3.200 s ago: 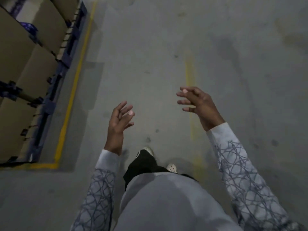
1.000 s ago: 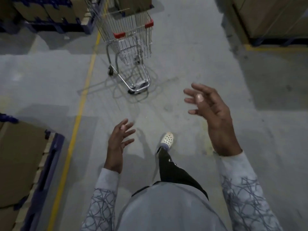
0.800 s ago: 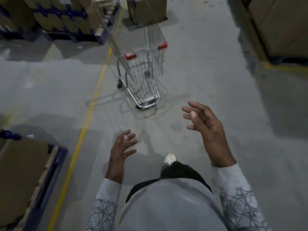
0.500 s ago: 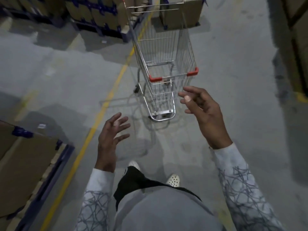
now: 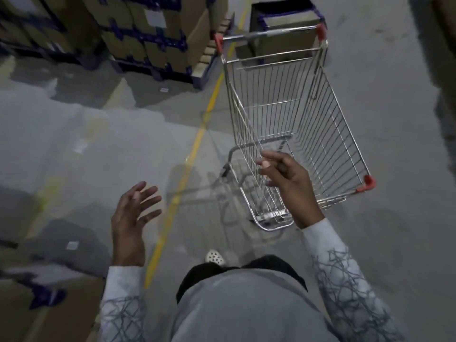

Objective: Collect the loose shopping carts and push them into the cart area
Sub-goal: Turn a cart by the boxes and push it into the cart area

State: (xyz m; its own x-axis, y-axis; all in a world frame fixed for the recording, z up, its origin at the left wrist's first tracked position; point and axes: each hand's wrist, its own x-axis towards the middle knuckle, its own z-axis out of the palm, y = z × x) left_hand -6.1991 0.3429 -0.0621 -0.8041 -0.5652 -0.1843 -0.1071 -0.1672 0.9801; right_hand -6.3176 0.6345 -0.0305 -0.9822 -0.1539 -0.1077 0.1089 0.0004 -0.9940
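Cardboard boxes (image 5: 153,45) stack on pallets (image 5: 208,51) far left. Shopping cart (image 5: 328,149) stands on the floor (image 5: 98,149) right of the yellow line (image 5: 197,141), long axis running away from the person, handle (image 5: 269,33) at the far end, wire basket bare. Right hand (image 5: 286,183) overlaps its near rim, grip state unclear; left hand (image 5: 130,215) grip released, fingers spread.
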